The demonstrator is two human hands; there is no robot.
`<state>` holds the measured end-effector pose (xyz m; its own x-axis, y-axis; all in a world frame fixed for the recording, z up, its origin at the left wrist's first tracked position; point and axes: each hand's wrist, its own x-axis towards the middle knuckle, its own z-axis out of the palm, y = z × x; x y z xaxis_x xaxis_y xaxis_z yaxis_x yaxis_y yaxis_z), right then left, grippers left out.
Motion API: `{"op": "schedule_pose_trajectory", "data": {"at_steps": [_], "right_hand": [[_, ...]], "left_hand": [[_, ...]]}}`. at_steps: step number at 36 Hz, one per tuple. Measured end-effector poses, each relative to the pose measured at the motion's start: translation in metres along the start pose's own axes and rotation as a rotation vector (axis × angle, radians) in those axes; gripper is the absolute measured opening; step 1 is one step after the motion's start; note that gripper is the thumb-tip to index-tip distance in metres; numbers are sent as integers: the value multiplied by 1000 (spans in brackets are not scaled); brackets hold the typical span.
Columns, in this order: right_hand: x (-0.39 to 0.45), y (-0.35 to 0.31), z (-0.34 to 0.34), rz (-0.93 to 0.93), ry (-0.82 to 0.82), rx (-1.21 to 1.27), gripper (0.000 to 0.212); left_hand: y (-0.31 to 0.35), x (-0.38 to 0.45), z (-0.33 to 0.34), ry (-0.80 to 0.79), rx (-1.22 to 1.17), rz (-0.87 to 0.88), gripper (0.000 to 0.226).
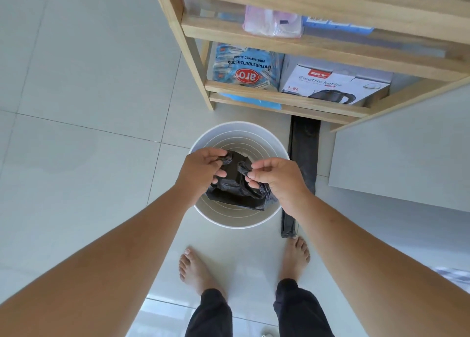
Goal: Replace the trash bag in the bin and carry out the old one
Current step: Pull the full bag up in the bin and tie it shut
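A round white bin [239, 133] stands on the tiled floor in front of my feet. Above its opening hangs a small black trash bag [235, 192], gathered at the top into two handle loops. My left hand [201, 169] pinches the left loop between thumb and fingers. My right hand [274, 179] pinches the right loop, with more of the bag's plastic bunched under its palm. A flat, folded black bag [304, 158] lies on the floor along the bin's right side.
A wooden shelf unit [279, 97] stands just behind the bin, holding a blue sugar pack [248, 67] and an electric kettle box [335, 82]. A pale cabinet side [407, 153] is at the right. My bare feet [195, 268] are close to the bin.
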<state>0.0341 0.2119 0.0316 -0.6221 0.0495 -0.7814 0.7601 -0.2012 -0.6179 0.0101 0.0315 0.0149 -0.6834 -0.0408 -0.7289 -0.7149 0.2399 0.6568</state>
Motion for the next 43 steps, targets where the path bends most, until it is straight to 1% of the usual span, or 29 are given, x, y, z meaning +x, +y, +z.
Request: {"op": "schedule_pose_trajectory", "data": {"at_steps": [3, 5, 10, 13, 16, 18, 24, 28, 29, 31, 34, 36, 38, 41, 43], "right_hand": [[1, 4, 1, 39, 21, 8, 27], [1, 7, 1, 51, 34, -29, 27], [4, 16, 2, 48, 34, -52, 22], [6, 20, 3, 46, 31, -58, 18], [6, 22, 6, 62, 16, -29, 20], [7, 22, 8, 66, -5, -5, 21], [13, 26, 13, 78, -14, 9, 23], [15, 28, 15, 68, 2, 24, 35], [16, 28, 14, 72, 9, 34, 39], [17, 30, 13, 96, 15, 56, 47], [16, 30, 10, 134, -22, 52, 64], [15, 29, 8, 149, -71, 10, 69], [13, 27, 9, 139, -102, -33, 60], [12, 24, 9, 92, -109, -94, 34], [11, 23, 10, 47, -78, -143, 20]], "left_hand": [[-9, 5, -3, 64, 30, -12, 11], [-13, 5, -5, 96, 88, -24, 9], [-23, 2, -5, 76, 168, -56, 4], [-26, 2, -4, 86, 115, -69, 5], [-26, 1, -3, 58, 31, -91, 7], [-25, 0, -1, 39, 16, -91, 1], [-19, 1, 3, 1, -101, -85, 3], [-13, 2, 6, -65, -229, -151, 11], [-12, 2, 6, -84, -227, -153, 15], [-14, 0, 6, -127, -152, -112, 25], [-17, -3, 6, -158, -58, -53, 24], [-17, -4, 5, -163, -19, -39, 23], [-16, -4, 5, -161, 8, -36, 22], [-14, -5, 6, -149, 44, -36, 26], [-12, -6, 8, -129, 70, -40, 29]]}}
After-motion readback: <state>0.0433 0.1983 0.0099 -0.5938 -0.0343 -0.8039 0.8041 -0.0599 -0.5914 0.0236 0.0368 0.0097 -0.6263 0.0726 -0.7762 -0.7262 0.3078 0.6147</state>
